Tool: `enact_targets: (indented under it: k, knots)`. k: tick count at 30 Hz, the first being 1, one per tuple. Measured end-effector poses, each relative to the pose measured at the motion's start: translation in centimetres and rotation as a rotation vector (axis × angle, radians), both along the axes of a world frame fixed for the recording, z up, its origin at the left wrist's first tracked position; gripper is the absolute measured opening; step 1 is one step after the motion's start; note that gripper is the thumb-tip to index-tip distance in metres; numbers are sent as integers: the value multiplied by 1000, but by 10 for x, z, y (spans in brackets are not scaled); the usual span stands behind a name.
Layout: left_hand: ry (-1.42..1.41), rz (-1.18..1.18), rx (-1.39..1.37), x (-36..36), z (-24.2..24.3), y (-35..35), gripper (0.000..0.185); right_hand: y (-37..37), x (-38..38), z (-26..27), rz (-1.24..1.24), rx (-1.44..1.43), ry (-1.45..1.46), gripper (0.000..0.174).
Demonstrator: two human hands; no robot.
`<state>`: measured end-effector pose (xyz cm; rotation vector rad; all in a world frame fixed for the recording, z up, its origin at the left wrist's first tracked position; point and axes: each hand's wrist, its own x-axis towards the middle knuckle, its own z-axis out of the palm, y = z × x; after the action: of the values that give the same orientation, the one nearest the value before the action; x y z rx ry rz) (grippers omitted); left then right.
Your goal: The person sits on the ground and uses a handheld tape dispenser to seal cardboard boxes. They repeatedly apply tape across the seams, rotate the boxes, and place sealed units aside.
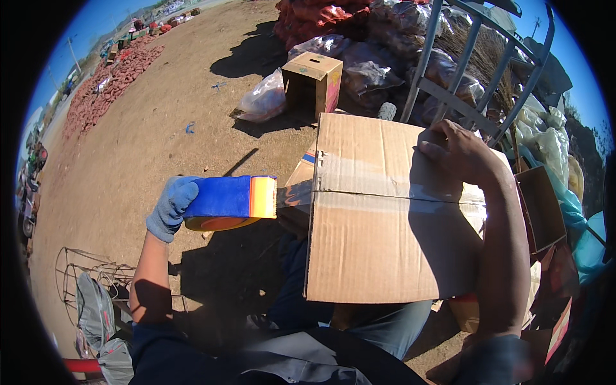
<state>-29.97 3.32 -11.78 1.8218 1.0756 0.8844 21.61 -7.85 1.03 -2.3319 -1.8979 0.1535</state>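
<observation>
My left hand [172, 207], in a blue-grey knit glove, grips a blue and yellow tape dispenser [219, 198]. From its toothed edge a strip of clear tape [294, 195] stretches to the left side of a closed cardboard box [365, 250]. The box is in front of my body, above my legs. Tape shows along its middle seam, where two flaps meet. Bare, my right hand [450, 149] holds the box at its far edge, fingers bent and the thumb on top. The forearm and its shadow cover part of the right side.
An open carton [308, 67] stands ahead by filled plastic bags [368, 72]. A metal hand truck [457, 96] rises at the far right, with another open box [539, 207] nearby. A wire frame [91, 264] is at lower left. Reddish produce [110, 86] lies heaped farther off.
</observation>
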Motion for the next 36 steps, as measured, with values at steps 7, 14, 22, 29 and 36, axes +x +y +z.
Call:
enact_targets:
  k: [7, 14, 22, 29, 36]
  knots:
    - [259, -176, -35, 34, -15, 12, 48, -11, -51, -27, 298, 267, 139, 98]
    - [85, -157, 203, 17, -48, 19, 31, -16, -84, -23, 433, 4, -22, 100]
    - [-94, -83, -84, -2, -69, 4, 37, -15, -91, -20, 462, 6, -18, 97]
    - [156, -295, 125, 79, -2, 6, 47, -11, -97, -18, 596, -2, -24, 83]
    - [559, -336, 340, 109, 60, 5, 70, 11, -140, -23, 812, 71, 38, 57]
